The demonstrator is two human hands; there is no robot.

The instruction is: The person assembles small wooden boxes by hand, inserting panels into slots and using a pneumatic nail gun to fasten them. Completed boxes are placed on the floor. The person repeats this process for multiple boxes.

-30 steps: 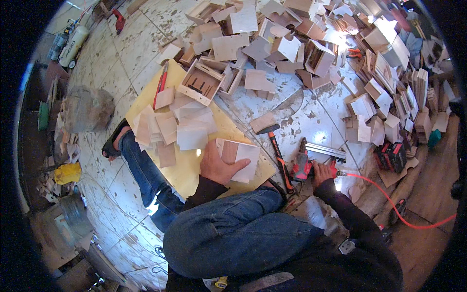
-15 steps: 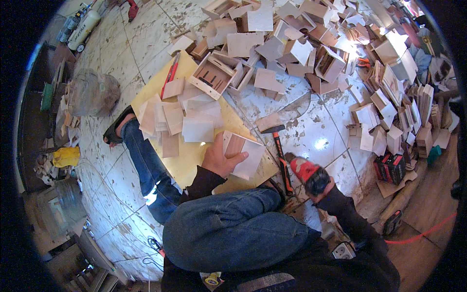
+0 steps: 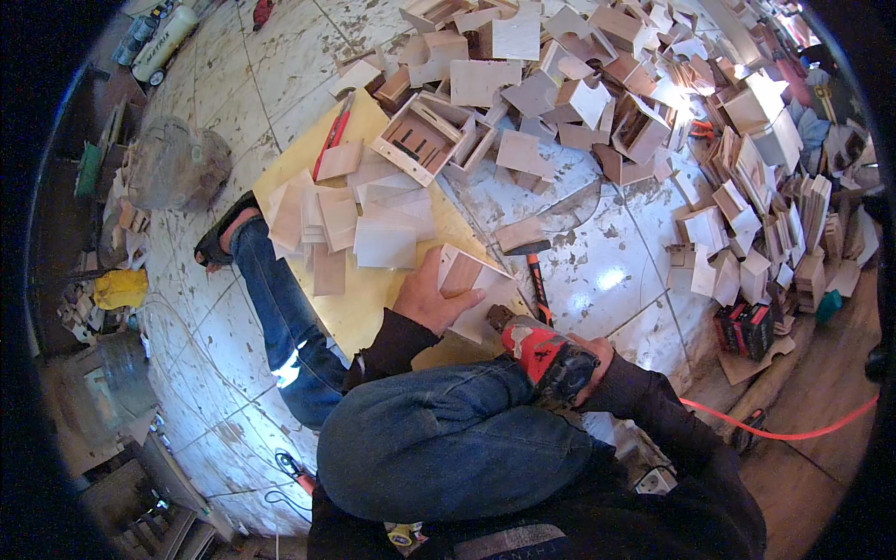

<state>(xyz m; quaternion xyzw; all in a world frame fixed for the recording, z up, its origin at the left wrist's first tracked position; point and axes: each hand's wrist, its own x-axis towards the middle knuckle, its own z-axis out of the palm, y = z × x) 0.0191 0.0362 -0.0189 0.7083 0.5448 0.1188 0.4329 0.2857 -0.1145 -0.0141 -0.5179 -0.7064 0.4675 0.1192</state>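
Note:
My left hand is closed on a small light wooden box, thumb over its near side, holding it tilted above the yellow board. My right hand grips a red and black nail gun. The gun's nose is right at the box's near right side; whether it touches I cannot tell. Just beyond the gun, a hammer with an orange and black handle lies on the tiles, partly hidden. Several thin wooden panels lie loosely on the board, left of the box.
An open wooden box and a long red tool rest on the board's far part. A large pile of wooden boxes covers the floor beyond. Stacked wood pieces stand right. A red hose runs along the right.
My right hand has brought the nail gun leftward to the box, and the red hose has shifted with it. My left hand keeps hold of the box, with slight movement.

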